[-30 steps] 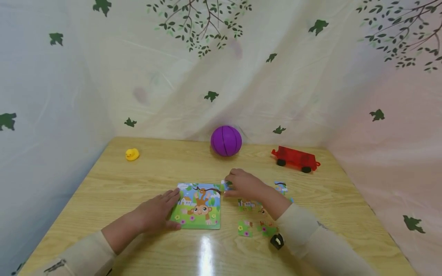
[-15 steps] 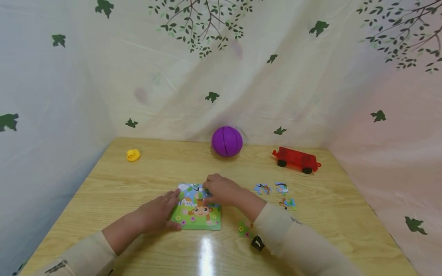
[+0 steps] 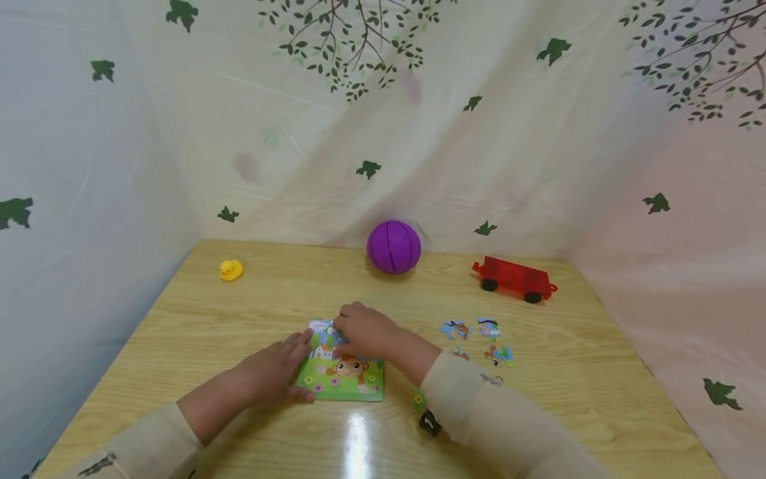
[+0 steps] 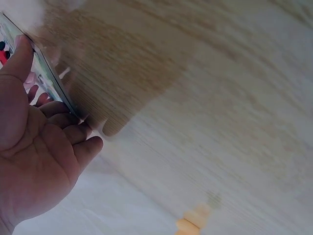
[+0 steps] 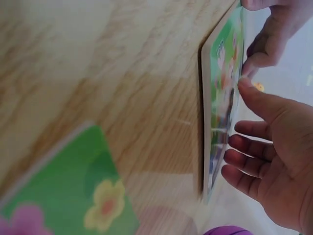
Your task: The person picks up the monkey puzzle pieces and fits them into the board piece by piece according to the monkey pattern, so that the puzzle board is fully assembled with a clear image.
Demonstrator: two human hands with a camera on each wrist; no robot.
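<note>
Left hand [image 3: 272,364], fingers extended, touches the nine o'clock edge of the puzzle board [image 3: 350,384] on the counter [image 3: 293,432]; right hand [image 3: 366,331], fingers loosely parted, rests towards its one o'clock. Loose pieces [image 3: 457,329] lie towards three, purple ball [image 3: 393,247] farther, at one.

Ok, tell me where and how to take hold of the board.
Probably by its two side edges: the board lies flat on the table, so there is little to pinch from above, but its rim shows some thickness. The left hand is at the left edge; bring the right hand in from the right, at the uncovered near corner.
</note>
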